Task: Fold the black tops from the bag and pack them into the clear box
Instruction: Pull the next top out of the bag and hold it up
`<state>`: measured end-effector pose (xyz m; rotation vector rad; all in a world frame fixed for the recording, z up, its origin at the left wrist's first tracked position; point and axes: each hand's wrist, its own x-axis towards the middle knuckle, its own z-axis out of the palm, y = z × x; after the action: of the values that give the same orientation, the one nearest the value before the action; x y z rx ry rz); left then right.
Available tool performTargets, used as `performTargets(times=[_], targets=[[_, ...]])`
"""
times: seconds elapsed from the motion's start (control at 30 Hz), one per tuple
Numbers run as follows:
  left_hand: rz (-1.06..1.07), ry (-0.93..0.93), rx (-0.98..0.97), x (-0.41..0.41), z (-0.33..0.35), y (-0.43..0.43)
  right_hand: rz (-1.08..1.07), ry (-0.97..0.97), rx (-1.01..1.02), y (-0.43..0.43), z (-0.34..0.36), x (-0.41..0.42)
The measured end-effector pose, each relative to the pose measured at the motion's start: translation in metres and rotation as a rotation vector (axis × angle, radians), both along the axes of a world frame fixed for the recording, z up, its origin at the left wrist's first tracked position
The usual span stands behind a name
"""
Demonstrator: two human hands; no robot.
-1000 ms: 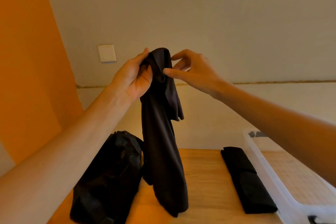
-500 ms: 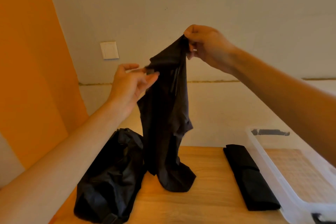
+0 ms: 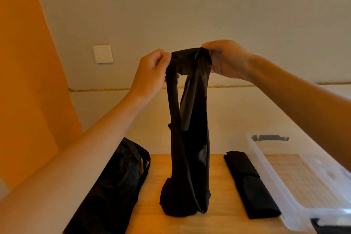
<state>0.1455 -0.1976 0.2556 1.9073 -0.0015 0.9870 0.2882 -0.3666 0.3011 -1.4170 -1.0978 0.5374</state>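
Head view: a pale plastered wall (image 3: 190, 5) fills the background, with an orange wall (image 3: 24, 62) on the left. Below them lies a light wooden worktop (image 3: 224, 214).

One clear plastic box (image 3: 266, 159) stands at the right, its long axis running from far to near. The frame edges cut off its right side and near end, and the right forearm covers part of it. A black latch (image 3: 269, 137) sits at its far end.

One black fabric bag (image 3: 114, 186) lies at the left. The left forearm hides part of it, its near end is cut off, and its contents cannot be made out.

Two black tops show. The unfolded black top (image 3: 190, 157) hangs with its long axis upright between bag and box. Its upper edge is stretched between the hands and its lower end is bunched on the worktop. The folded black top (image 3: 248, 182) lies flat just beside the box's left wall, long axis far to near.

Each grip holds the hanging top: the left hand (image 3: 152, 70) pinches the upper edge's left end, and the right hand (image 3: 226, 59) pinches its right end.

One white wall switch (image 3: 103, 53) sits left of the hands.
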Motion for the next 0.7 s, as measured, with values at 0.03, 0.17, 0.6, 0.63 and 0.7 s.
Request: performTargets(times=[0.03,0.17,0.6,0.63,0.7], targets=[[-0.02,-0.01,-0.021,-0.002,0.003,-0.001,-0.028,-0.011,-0.01,0.0,-0.004,0.002],[-0.15,-0.011,-0.276,-0.008,0.013,-0.007,-0.246,-0.068,-0.013,0.011,-0.021,-0.004],[-0.325,-0.23,-0.629,-0.026,0.009,0.016,-0.208,-0.675,-0.405,-0.001,-0.039,0.012],[-0.291,-0.256,-0.634,-0.027,0.009,0.021,-0.229,-0.687,-0.397,-0.003,-0.041,0.015],[-0.237,-0.29,-0.642,-0.029,0.006,0.029,-0.249,-0.711,-0.441,-0.007,-0.046,0.019]])
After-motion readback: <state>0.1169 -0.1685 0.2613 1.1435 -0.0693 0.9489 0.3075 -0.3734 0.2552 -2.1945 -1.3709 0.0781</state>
